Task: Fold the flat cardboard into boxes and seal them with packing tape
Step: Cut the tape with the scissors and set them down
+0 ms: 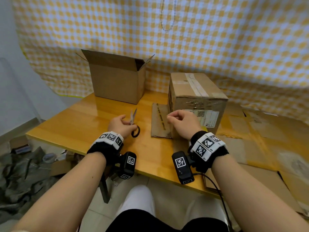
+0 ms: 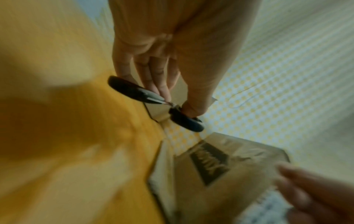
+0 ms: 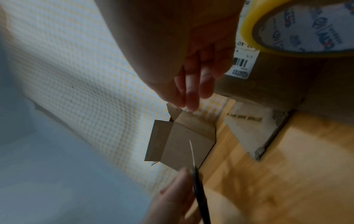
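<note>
Gripping black-looped steel scissors point(image 1: 134, 123), left hand point(image 1: 119, 125).

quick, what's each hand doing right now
Left hand: fingers grip the black-handled metal scissors.
Right hand: fingers curled; whether they pinch anything cannot be told.

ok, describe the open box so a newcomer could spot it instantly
Start at the yellow wooden table in front of the checked curtain. Two cardboard boxes stand at its far edge. The open box is the left one: flaps up, bare sides, whereas the sealed box beside it is taped shut and labelled.
</note>
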